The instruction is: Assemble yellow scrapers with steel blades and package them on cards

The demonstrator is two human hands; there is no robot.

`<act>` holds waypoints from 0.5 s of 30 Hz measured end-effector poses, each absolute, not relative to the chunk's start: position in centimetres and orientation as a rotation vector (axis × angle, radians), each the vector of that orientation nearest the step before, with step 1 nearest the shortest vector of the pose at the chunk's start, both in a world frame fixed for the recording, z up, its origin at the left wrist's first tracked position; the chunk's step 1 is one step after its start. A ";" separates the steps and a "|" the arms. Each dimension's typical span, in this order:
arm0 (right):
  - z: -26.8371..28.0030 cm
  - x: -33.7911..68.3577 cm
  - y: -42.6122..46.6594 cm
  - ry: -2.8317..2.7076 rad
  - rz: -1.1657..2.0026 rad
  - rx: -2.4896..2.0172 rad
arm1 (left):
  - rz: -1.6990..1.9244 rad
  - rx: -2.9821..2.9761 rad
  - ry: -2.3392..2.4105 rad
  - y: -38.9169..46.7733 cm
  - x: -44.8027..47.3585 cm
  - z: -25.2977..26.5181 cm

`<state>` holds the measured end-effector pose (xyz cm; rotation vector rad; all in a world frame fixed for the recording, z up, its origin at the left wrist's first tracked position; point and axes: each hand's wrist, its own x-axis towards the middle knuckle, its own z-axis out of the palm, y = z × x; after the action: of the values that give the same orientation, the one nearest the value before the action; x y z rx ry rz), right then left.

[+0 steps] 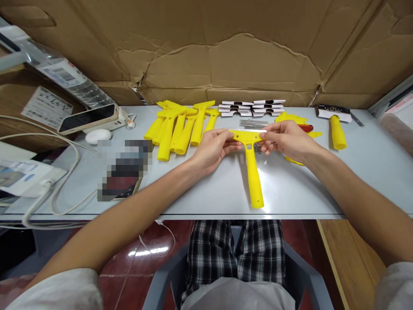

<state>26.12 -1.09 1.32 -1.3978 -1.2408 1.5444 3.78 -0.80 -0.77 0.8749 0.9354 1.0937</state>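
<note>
A yellow scraper [254, 176] is held up over the table, its hollow handle hanging toward me. My left hand [213, 150] pinches the left end of its wide head between thumb and fingers. At the right end, my right hand [285, 138] has thumb and fingertips closed on the head. Along the head's top edge runs a thin pale metal blade [247, 130]. Small dark screws [257, 147] lie in a little heap just behind the scraper, partly hidden by it. Loose metal blades [253, 123] rest farther back.
Several yellow scraper handles [165, 140] are piled left of centre. Black-and-white cardboard sleeves [235, 108] stand in stacks at the back. A red tool [306, 128] and yellow parts lie beyond my right hand. A sleeved scraper [337, 133] is at right; phones [88, 118] and white cables at left.
</note>
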 end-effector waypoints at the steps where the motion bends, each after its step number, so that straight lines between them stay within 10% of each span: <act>1: 1.2 26.2 -1.0 -1.239 1.546 -1.389 | 1.089 0.874 0.939 -0.8 3.7 -0.8; 15: 2.6 28.0 -0.6 -1.684 1.212 -1.579 | 1.011 0.892 1.050 -0.8 3.5 -0.2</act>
<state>28.00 -0.61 2.56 -1.5789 -1.6839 1.2120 3.50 -0.78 -0.15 0.8924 1.0498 1.0109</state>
